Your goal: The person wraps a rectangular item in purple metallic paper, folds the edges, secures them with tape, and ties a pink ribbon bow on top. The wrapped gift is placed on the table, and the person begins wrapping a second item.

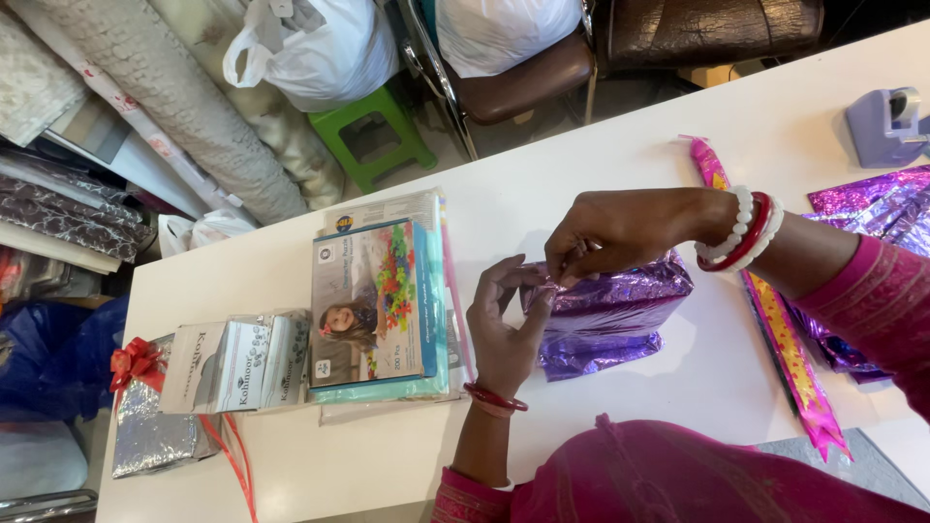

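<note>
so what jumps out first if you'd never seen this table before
The shiny purple parcel at the table's middle, with the left hand and right hand pinching its foil at one end. Next, the toy box to its left, and the pink ribbon lying to its right.

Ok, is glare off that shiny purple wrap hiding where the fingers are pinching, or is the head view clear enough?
Head view: sharp, evenly lit; the purple foil parcel shows bright creased highlights but nothing washed out. The right hand and left hand meet at its left end, fingertips readable. Soft shadow falls on the white table below the parcel. Table edges look slightly bowed from the wide lens.
</note>
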